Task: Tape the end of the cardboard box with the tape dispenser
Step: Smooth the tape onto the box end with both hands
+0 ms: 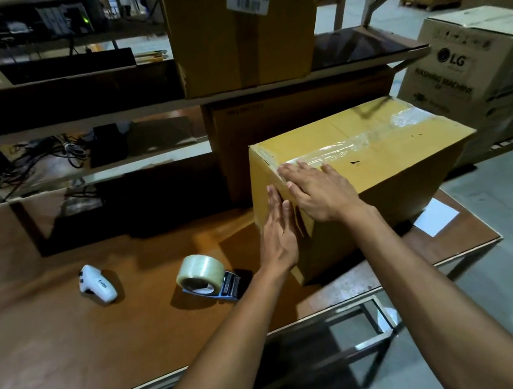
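Observation:
A closed cardboard box stands on the brown table, with a strip of clear tape along its top seam. My right hand lies flat on the box's top near the left end, fingers over the tape at the edge. My left hand presses flat against the box's left end face. Neither hand holds anything. The tape dispenser with its clear roll lies on the table, left of the box and apart from both hands.
A white handheld scanner lies further left on the table. A white paper sits by the box's right side. Shelves with boxes rise behind. An LG washing machine carton stands on the floor at right.

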`<move>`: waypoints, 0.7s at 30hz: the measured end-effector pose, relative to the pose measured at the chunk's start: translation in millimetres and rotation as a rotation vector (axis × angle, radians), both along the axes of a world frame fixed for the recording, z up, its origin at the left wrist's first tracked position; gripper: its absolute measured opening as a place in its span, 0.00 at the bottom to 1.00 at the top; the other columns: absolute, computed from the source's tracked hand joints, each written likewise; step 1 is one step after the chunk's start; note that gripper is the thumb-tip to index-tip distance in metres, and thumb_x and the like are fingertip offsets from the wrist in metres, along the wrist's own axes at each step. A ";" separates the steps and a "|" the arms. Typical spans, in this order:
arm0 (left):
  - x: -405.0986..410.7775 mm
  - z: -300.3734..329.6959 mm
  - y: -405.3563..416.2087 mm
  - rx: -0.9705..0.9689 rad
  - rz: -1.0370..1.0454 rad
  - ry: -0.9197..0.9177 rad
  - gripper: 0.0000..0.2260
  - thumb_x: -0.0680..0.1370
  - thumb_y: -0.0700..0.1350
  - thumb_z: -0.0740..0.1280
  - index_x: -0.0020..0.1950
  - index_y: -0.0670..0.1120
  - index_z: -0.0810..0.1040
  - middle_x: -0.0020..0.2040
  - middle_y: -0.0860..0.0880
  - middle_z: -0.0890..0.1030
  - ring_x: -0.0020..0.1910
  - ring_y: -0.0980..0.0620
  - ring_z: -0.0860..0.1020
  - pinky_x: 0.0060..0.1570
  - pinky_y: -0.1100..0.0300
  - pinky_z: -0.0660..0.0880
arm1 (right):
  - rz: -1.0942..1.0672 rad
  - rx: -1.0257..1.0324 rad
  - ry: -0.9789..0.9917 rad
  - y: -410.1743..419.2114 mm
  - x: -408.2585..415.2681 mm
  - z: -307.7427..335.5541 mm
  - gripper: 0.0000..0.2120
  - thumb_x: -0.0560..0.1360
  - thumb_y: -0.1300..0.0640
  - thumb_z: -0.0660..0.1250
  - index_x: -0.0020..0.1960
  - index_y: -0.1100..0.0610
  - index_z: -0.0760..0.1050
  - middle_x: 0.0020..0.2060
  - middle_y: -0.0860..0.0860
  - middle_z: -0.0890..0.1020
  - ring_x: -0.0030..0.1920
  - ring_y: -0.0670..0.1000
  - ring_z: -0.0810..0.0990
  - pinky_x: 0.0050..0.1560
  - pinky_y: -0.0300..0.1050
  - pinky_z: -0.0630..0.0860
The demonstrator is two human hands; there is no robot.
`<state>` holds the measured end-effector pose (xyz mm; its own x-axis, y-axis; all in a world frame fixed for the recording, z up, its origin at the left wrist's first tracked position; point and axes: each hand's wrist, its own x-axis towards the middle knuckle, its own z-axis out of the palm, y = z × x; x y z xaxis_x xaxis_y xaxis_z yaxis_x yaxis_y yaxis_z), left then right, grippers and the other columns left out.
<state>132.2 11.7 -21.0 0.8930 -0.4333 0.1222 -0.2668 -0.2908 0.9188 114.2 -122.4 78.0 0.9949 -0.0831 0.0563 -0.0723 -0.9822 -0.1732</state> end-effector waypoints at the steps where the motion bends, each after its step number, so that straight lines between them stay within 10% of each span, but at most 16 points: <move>1: -1.6 -5.2 3.6 0.010 -0.006 0.040 0.47 0.72 0.84 0.34 0.88 0.64 0.41 0.89 0.59 0.47 0.86 0.45 0.60 0.84 0.39 0.59 | -0.027 0.000 -0.011 1.0 0.1 -1.7 0.28 0.87 0.42 0.46 0.86 0.45 0.53 0.85 0.44 0.56 0.85 0.48 0.51 0.84 0.63 0.46; 12: 7.5 18.8 -2.1 -0.062 -0.011 -0.019 0.41 0.77 0.80 0.36 0.87 0.65 0.38 0.88 0.63 0.41 0.88 0.56 0.46 0.86 0.36 0.51 | -0.064 -0.027 0.023 -0.4 2.2 -4.3 0.27 0.86 0.39 0.42 0.85 0.37 0.47 0.86 0.44 0.48 0.85 0.52 0.46 0.82 0.67 0.43; 21: 2.6 -1.1 6.8 0.002 0.038 0.122 0.48 0.70 0.85 0.34 0.87 0.67 0.44 0.89 0.55 0.51 0.86 0.41 0.60 0.82 0.30 0.60 | -0.191 -0.039 0.005 5.1 4.2 -7.5 0.33 0.84 0.36 0.43 0.86 0.47 0.48 0.86 0.47 0.49 0.85 0.53 0.47 0.82 0.67 0.44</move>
